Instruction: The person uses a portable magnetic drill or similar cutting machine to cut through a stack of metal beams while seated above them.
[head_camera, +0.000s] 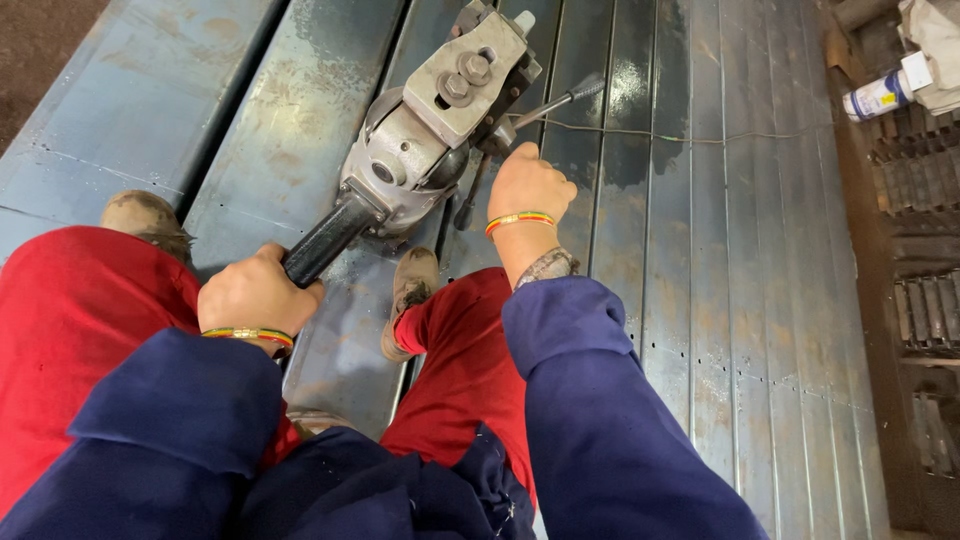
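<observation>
Blue sleeves nearest; left hand (255, 293) fisted on black handle (325, 240), right hand (528, 185) gripping lever (540, 108). Grey power tool (435, 125) w/ long axis diagonal, pointing up-right over steel sheets (700, 250).

Ribbed blue-grey metal sheeting (740, 250) fills most of frame, worn, rust-flecked, seams running top to bottom. Grey seaming machine (440, 130) sits on seam, upper centre. Thin wire (680, 136) lies across ribs, upper right. Dusty shoe (410, 300) planted on sheet, centre; second shoe (145, 218) at left.
</observation>
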